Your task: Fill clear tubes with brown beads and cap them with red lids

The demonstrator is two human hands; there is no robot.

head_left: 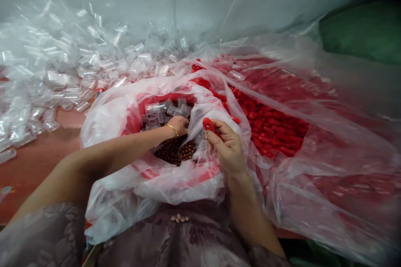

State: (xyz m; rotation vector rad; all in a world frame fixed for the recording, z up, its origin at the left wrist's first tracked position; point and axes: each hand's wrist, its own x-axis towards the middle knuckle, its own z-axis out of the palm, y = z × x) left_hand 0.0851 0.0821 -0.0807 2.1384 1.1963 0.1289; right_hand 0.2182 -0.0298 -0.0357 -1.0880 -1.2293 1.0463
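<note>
My right hand (228, 145) pinches a small red plastic piece with a ring-shaped end (208, 124) at the right rim of the basin. My left hand (179, 126), with a gold bangle at the wrist, reaches into the red basin (134, 114). Its fingers are curled, and what they hold, if anything, is hidden. Below that hand lie many dark brown beads (169, 150), some gathered in a rounded clump (188, 150). Several clear plastic containers (154, 109) rest on the beads at the back left. Translucent plastic sheeting (106, 112) drapes over the basin's rim.
A large heap of clear plastic containers (62, 77) spreads over the reddish table (67, 137) at left. Many red plastic pieces (275, 129) fill a big clear bag (332, 167) at right. Behind stands a pale wall (200, 4); something green (360, 31) is at the far right.
</note>
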